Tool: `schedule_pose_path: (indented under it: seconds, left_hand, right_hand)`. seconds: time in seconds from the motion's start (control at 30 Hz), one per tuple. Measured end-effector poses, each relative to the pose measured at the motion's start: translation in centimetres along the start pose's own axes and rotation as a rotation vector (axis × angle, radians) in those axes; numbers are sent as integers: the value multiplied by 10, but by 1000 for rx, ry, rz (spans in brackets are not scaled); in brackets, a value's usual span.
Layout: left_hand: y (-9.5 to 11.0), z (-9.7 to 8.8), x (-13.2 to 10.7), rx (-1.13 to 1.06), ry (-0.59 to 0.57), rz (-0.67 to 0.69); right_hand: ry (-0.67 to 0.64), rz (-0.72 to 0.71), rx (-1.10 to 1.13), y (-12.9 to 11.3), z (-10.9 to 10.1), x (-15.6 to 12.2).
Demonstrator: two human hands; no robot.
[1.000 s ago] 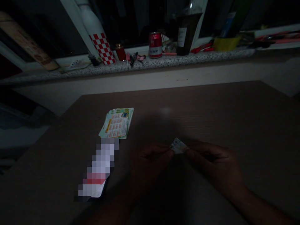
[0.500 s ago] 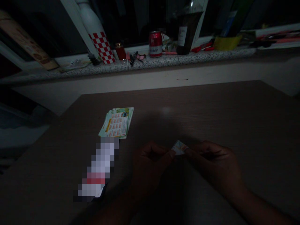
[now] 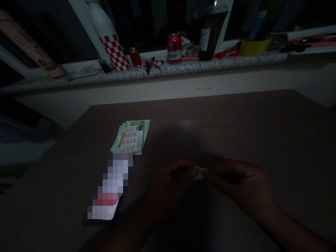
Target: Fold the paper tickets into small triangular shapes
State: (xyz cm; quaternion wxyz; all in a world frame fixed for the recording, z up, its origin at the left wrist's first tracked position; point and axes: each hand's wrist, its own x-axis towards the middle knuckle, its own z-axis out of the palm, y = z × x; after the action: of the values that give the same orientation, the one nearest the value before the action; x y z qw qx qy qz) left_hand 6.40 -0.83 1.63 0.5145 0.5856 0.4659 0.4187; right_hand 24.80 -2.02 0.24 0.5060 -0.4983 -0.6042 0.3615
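Note:
A small folded piece of paper [image 3: 200, 173], pale with faint coloured print, is held above the dark wooden table [image 3: 236, 129]. My left hand [image 3: 170, 185] pinches its left end between thumb and forefinger. From the other side my right hand [image 3: 238, 178] pinches the right end the same way. Only a narrow strip of the paper shows between the fingertips, and dim light blurs its folds. To the left of my hands lies a stack of printed cards [image 3: 131, 137]. A phone [image 3: 111, 189] with a lit, pixelated screen lies just nearer to me than the stack.
Behind the table runs a speckled stone sill [image 3: 189, 66]. On it stand a red-and-white checkered bottle [image 3: 112, 42], a red can [image 3: 174, 49], a small red jar [image 3: 135, 57], a dark labelled container [image 3: 211, 38] and a roll of yellow tape [image 3: 256, 46].
The paper showed a pointed upper part before; now it is a flatter, narrower strip. My fingertips have come slightly closer together. The cards and phone lie as before.

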Motion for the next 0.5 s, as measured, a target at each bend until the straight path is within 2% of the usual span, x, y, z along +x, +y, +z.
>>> schedule_pose_path:
  seconds: [0.17,0.3,0.5]
  left_hand:
    - [1,1,-1,-31,23,-32]
    - [1,1,0,-110,80,-76]
    - [2,1,0,-124,57,-104]
  right_hand:
    - [42,124,110,0,2,1]
    - [-32,204,185,-1,2,4]
    - [-87,207,186,-7,-4,5]
